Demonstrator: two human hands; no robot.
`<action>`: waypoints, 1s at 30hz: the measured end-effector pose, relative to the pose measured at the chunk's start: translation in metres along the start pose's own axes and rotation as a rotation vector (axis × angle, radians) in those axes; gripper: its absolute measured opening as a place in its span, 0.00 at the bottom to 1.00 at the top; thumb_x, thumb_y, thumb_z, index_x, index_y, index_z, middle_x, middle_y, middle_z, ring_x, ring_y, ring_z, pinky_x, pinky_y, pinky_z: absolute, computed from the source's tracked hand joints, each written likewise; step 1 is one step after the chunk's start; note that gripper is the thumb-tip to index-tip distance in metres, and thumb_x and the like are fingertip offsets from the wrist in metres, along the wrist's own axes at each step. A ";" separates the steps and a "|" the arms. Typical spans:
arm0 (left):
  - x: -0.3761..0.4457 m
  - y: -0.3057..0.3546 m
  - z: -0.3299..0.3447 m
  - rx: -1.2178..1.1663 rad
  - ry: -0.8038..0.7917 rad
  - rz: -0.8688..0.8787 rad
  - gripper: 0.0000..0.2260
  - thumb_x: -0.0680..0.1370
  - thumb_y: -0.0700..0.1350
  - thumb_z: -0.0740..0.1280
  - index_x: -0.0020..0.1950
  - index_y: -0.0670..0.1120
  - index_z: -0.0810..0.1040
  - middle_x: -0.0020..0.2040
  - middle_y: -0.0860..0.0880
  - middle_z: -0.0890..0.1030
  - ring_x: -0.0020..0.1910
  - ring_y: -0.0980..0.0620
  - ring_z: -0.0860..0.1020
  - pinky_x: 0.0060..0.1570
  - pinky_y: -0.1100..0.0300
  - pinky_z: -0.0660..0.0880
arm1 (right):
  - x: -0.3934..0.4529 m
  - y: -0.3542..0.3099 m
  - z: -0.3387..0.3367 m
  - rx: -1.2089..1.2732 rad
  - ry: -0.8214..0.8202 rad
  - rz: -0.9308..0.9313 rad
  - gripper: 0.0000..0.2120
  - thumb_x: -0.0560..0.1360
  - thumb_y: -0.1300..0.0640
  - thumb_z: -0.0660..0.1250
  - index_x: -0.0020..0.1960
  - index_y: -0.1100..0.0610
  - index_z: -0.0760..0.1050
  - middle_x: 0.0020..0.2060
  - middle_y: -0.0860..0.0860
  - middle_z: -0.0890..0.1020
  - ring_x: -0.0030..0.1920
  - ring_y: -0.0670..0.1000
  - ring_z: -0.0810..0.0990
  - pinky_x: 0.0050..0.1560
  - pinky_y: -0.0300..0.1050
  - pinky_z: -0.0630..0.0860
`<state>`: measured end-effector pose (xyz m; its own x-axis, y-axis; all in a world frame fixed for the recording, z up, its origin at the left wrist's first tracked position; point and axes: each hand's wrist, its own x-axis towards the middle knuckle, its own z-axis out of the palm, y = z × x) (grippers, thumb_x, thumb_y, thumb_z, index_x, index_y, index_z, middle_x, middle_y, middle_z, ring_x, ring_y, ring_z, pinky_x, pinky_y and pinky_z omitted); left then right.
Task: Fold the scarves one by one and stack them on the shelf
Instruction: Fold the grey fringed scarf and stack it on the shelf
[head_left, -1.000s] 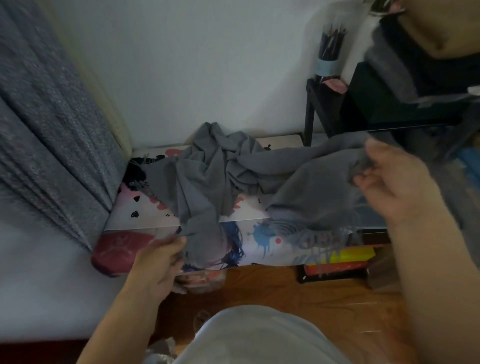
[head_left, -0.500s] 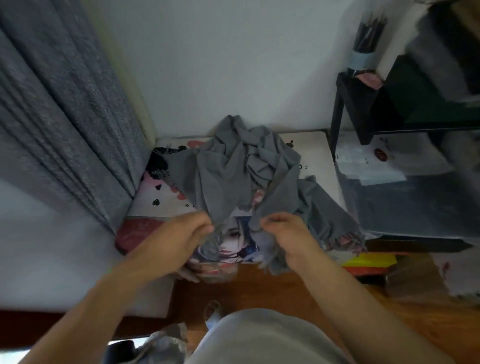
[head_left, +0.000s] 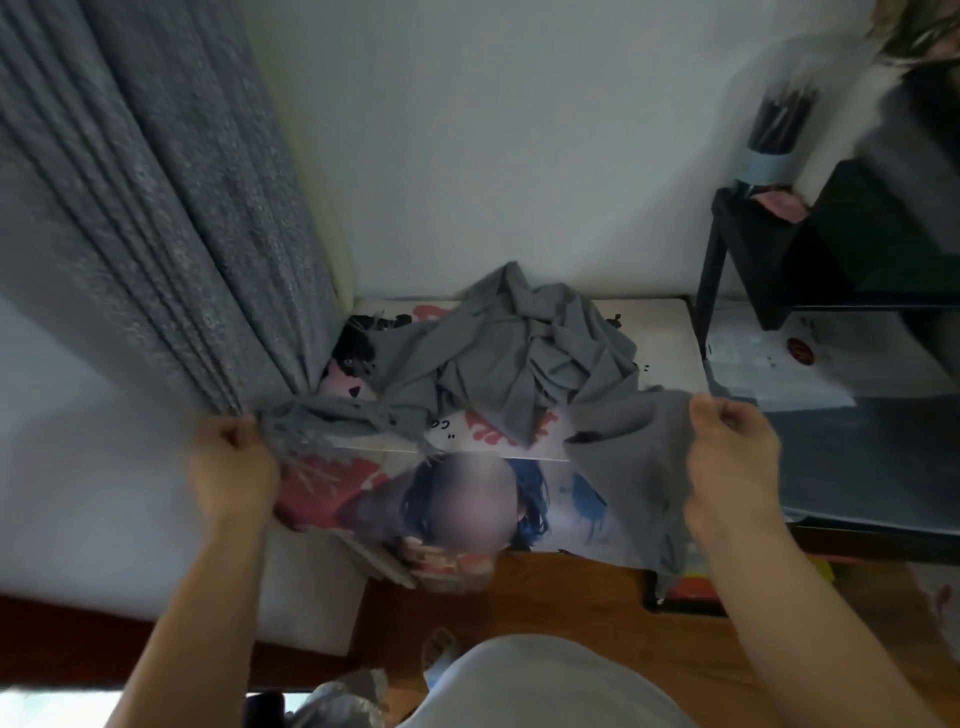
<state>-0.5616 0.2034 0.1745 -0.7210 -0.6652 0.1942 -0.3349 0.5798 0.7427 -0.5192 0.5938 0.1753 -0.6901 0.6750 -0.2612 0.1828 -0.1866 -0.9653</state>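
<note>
Worktop (head_left: 665, 332): white top printed with red and black marks, set against the far wall, its near front face showing a blue-haired figure print. Grey scarf (head_left: 519, 358) lies crumpled on its far middle, ends trailing toward the near left and near right edges. Wooden floor (head_left: 571, 597) below.

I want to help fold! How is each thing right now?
grey scarf: unfolded, bunched in the middle, ends pulled apart
left hand: grips the fringed left end
right hand: grips the right end
grey curtain: hanging, gathered in pleats
</note>
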 end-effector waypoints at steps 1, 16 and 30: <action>0.013 0.005 -0.013 0.027 0.000 0.051 0.09 0.82 0.42 0.63 0.53 0.37 0.77 0.49 0.32 0.80 0.51 0.34 0.79 0.49 0.46 0.72 | 0.002 -0.004 -0.002 0.005 0.014 -0.022 0.09 0.82 0.52 0.63 0.56 0.56 0.75 0.46 0.48 0.77 0.46 0.46 0.75 0.45 0.41 0.70; -0.050 0.078 -0.032 -0.432 -0.810 0.027 0.17 0.84 0.42 0.61 0.36 0.50 0.78 0.31 0.51 0.77 0.33 0.54 0.75 0.36 0.57 0.71 | -0.011 -0.022 0.011 0.029 0.017 -0.143 0.10 0.83 0.50 0.61 0.58 0.55 0.73 0.51 0.50 0.79 0.51 0.46 0.79 0.54 0.45 0.78; -0.161 0.105 0.016 -0.802 -0.850 -0.532 0.06 0.82 0.36 0.65 0.48 0.38 0.80 0.31 0.47 0.81 0.29 0.56 0.80 0.29 0.63 0.77 | -0.121 0.020 0.046 -0.245 -0.628 -0.337 0.08 0.78 0.70 0.65 0.55 0.67 0.79 0.55 0.59 0.84 0.59 0.59 0.81 0.60 0.56 0.78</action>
<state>-0.4905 0.3787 0.2108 -0.8698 -0.0463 -0.4913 -0.4561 -0.3048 0.8361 -0.4643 0.4751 0.1878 -0.9924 0.1197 0.0300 -0.0090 0.1722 -0.9850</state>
